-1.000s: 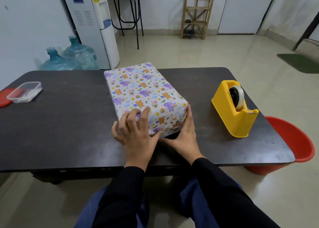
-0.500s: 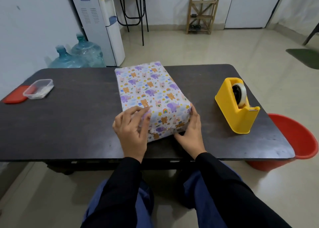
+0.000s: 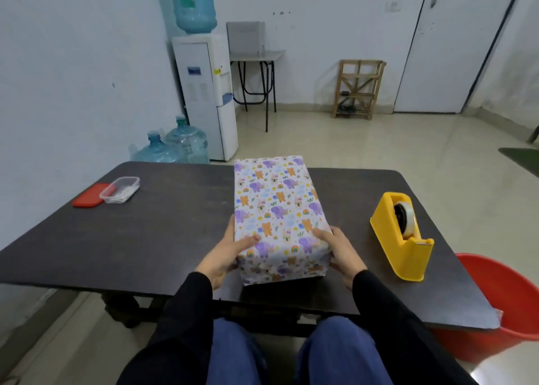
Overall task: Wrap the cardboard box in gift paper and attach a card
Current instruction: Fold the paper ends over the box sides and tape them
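Note:
The box (image 3: 277,209), covered in white gift paper with purple elephants and orange bears, lies lengthwise on the dark table (image 3: 163,233), its near end at the table's front edge. My left hand (image 3: 226,253) holds the near left side, thumb on top. On the near right side, my right hand (image 3: 339,249) grips the box with its thumb on the top face. A yellow tape dispenser (image 3: 404,239) with a roll of clear tape stands to the right. No card can be made out.
A clear plastic container (image 3: 120,190) sits on a red lid (image 3: 87,199) at the table's far left. A red bucket (image 3: 501,300) stands on the floor by the right corner. Water bottles (image 3: 175,145) and a dispenser (image 3: 204,96) are behind the table.
The box has turned to lie straight away from me. Both hands moved from its near end to its two sides, thumbs now on top. My head has tilted up.

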